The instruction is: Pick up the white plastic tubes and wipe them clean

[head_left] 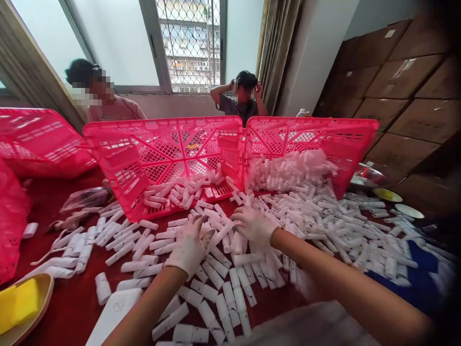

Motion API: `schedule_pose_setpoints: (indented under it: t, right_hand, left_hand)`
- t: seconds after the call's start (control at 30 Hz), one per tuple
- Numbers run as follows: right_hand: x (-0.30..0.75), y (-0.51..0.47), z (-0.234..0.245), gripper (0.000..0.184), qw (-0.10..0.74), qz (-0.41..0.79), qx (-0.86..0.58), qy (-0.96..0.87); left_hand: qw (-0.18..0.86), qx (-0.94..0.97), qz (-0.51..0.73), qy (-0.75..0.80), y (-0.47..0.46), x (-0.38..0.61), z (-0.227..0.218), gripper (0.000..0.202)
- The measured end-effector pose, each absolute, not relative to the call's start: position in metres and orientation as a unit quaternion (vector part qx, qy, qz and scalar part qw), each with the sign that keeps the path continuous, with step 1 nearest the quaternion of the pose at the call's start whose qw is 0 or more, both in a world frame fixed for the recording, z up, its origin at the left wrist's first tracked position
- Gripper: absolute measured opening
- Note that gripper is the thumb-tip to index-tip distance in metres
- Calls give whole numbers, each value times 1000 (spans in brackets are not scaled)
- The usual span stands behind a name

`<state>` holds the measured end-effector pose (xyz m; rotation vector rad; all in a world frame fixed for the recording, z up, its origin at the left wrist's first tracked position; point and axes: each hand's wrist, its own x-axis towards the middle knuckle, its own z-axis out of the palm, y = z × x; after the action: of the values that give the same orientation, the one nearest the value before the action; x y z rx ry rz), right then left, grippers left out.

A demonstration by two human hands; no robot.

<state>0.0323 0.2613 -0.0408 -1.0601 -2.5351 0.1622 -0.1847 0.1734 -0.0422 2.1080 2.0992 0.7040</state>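
Note:
My left hand, in a whitish glove, is over a spread of small white tubes with dark line markings. Its thumb and fingers are apart beside a loose white tube. Opposite it, my right hand, gloved too, reaches in from the right with fingers stretched out over the heap. Its fingertips are close to the same tube; whether they touch it I cannot tell. Beyond the hands, two pink plastic baskets lie tipped on their sides, with more tubes inside and spilling from the right one.
A red cloth covers the table. At front left are a bowl with a yellow sponge-like block and a white flat box. Two people are behind the baskets. Stacked cartons rise at right.

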Motion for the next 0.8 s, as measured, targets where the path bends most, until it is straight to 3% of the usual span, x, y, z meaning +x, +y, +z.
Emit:
schedule_pose_setpoints:
  t: [0.23, 0.33, 0.47, 0.57, 0.7, 0.8]
  right_hand:
    - [178, 196, -43, 23, 270, 48, -589, -761]
    - [187, 163, -73, 23, 211, 77, -670, -708]
    - [170, 135, -107, 38, 160, 70, -684, -708]
    - [174, 130, -116, 40, 233, 98, -650, -717]
    - [188, 126, -107, 29, 409, 218, -647, -605]
    - [185, 117, -93, 35, 493, 316, -617, -525]
  left_hand:
    - [91, 702, 367, 604, 95, -154, -52, 28]
    - [145, 737, 302, 587, 82, -103, -59, 28]
    - [208, 769, 131, 590, 91, -44, -56, 27]
    - [235, 771, 91, 585, 96, -34, -56, 23]
    - [251, 760, 94, 592, 96, -42, -63, 37]
    - [268, 737, 137, 605, 94, -44, -65, 39]
